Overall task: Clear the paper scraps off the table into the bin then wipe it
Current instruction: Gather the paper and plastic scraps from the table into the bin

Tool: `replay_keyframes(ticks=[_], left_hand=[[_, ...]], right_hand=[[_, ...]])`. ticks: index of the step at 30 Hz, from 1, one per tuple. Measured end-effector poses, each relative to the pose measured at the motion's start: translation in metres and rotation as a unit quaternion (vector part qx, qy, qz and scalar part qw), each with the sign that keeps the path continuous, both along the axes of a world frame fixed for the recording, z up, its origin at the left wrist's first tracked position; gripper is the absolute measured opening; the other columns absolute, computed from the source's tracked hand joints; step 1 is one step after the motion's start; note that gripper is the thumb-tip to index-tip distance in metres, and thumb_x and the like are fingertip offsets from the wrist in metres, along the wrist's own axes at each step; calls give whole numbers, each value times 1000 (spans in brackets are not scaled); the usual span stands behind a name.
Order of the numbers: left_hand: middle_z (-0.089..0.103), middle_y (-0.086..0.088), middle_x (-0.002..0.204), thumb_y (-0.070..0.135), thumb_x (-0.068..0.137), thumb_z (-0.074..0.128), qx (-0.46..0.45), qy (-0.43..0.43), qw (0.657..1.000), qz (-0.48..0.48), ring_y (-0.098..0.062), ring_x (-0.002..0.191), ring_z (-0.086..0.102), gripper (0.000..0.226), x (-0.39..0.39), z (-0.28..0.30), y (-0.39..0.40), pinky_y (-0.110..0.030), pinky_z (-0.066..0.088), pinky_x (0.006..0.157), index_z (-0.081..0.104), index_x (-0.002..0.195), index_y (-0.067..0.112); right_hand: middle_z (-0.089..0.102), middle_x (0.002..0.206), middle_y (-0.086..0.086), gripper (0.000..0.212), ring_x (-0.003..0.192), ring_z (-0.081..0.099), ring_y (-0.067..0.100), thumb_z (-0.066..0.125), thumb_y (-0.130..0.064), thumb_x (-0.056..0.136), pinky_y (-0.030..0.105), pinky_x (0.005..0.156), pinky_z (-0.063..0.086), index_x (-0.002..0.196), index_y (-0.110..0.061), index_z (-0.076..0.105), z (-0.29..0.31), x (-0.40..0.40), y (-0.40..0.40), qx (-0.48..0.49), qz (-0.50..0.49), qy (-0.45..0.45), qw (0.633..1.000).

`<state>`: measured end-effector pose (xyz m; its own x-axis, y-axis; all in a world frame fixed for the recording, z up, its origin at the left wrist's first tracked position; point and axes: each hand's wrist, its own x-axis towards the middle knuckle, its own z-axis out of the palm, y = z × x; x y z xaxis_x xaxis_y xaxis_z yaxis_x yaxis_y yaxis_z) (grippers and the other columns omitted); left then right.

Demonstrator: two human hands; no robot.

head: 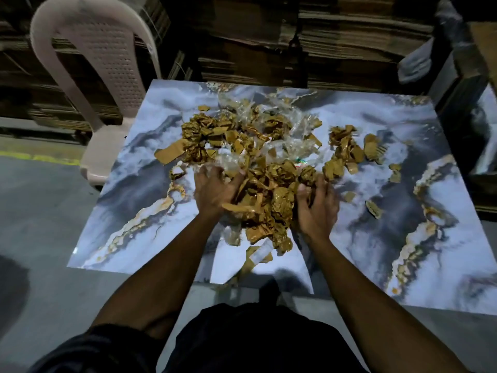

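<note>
A heap of brown paper scraps [269, 184] mixed with crumpled clear plastic [293, 146] lies on the middle of a marble-patterned table [376, 238]. My left hand [215, 189] presses against the heap's left side, its fingers curled into the scraps. On the right side my right hand [317, 208] does the same, fingers curled round the pile's edge. Between the two hands sits a bunch of scraps. A smaller cluster of scraps [349, 149] lies to the right, with loose bits [373, 208] nearby. No bin is in view.
A pale plastic chair [107, 76] stands at the table's far left corner. Stacks of flattened cardboard [295, 44] fill the back. Grey concrete floor [40, 224] lies to the left. A dark box or shelf [462, 109] stands at the right edge.
</note>
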<state>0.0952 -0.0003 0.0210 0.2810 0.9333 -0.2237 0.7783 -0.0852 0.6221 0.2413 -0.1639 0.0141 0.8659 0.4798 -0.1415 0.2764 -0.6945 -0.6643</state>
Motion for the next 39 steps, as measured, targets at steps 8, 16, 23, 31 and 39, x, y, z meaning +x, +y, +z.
replay_keyframes(ticks=[8, 16, 23, 31, 39], left_hand=[[20, -11, 160, 61, 70, 50, -64, -142, 987, 29, -29, 147, 17, 83, 29, 2, -26, -44, 19, 118, 42, 145, 27], [15, -4, 161, 56, 93, 33, -136, -286, 948, -3, -16, 150, 8, 66, 49, 15, -40, -24, 10, 112, 37, 148, 20], [60, -10, 130, 56, 74, 64, -219, -378, 896, 75, -27, 122, 56, 60, 71, 9, -38, -47, 42, 107, 60, 121, 18], [61, -7, 118, 18, 98, 52, -217, -444, 866, 75, -15, 98, 61, 37, 88, 38, -37, -13, 51, 72, 49, 134, 7], [58, 2, 112, 17, 99, 49, -220, -478, 849, 35, 0, 86, 59, 36, 101, 73, -40, -4, 47, 62, 42, 134, 13]], right_hand=[[16, 164, 2, 73, 150, 10, 23, 25, -74, 87, 46, 120, 6, 152, -43, 18, 2, -7, 29, 21, 5, 64, 998], [24, 162, -3, 69, 149, 19, 18, 42, -73, 87, 52, 120, 15, 148, -43, 32, 12, -3, 49, 171, -5, 214, 962], [48, 147, 5, 59, 130, 50, 19, 64, -34, 90, 40, 110, 41, 144, -19, 45, 28, 8, 65, 324, -41, 354, 876], [63, 129, 9, 65, 114, 64, 26, 76, -41, 69, 40, 96, 51, 129, -24, 56, 41, 22, 67, 387, -48, 392, 833], [63, 129, 16, 64, 112, 64, 29, 67, -25, 79, 39, 91, 53, 138, -10, 49, 69, 33, 63, 450, -22, 383, 806]])
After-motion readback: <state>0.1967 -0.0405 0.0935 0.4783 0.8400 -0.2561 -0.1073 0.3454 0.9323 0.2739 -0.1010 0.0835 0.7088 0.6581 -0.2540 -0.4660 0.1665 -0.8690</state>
